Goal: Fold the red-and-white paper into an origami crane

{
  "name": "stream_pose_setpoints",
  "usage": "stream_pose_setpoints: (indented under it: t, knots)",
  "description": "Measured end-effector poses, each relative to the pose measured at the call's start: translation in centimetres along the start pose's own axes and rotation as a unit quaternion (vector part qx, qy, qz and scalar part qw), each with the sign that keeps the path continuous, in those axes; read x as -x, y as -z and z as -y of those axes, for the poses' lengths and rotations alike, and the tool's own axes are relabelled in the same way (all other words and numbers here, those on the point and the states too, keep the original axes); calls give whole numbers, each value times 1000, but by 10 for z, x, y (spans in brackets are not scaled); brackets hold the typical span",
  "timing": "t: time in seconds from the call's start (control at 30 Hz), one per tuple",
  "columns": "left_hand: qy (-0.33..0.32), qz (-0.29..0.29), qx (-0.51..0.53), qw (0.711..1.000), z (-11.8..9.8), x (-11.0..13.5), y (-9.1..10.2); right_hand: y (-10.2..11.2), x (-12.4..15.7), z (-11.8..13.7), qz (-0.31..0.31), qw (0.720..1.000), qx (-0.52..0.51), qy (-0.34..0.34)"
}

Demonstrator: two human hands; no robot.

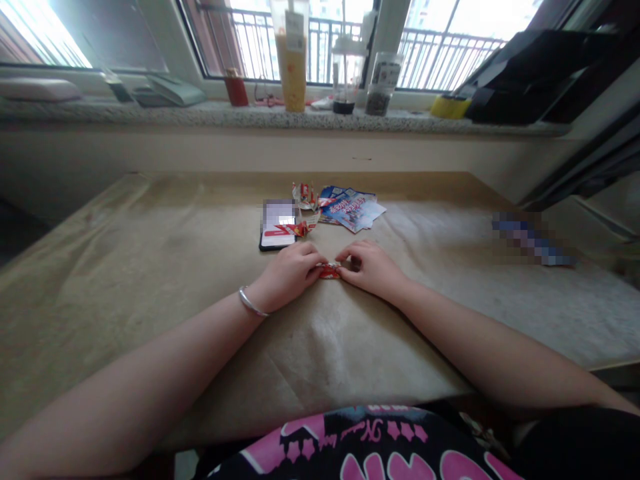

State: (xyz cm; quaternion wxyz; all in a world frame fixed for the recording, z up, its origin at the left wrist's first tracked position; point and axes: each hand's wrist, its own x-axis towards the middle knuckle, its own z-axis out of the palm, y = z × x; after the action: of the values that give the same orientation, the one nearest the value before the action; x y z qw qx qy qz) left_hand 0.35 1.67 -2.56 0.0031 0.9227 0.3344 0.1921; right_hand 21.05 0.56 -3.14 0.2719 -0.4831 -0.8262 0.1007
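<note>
My left hand (290, 272) and my right hand (371, 267) rest on the brown paper table cover (150, 280), fingers curled, and meet at a small folded red-and-white paper piece (330, 271). Both hands pinch it against the table from either side. A silver bangle (251, 303) circles my left wrist. Just beyond my left hand lies a phone (277, 225) with a lit screen, and a red folded paper piece (299, 230) rests on its right edge.
Folded paper figures (305, 195) and blue printed sheets (353, 209) lie behind the phone. A blurred blue object (530, 239) sits at the right. The stone windowsill (200, 115) holds a tall orange drink cup (292, 60), jars, a red container and a yellow roll.
</note>
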Motion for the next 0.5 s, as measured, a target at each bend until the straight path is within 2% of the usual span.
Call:
stream_pose_setpoints:
  t: [0.23,0.5]
  knots:
    - [0,-32,69,997,1,1,-2,0,1,-2,10,1000,4,3]
    - [3,3,75,997,-4,0,1,0,3,1,27,998,-27,42]
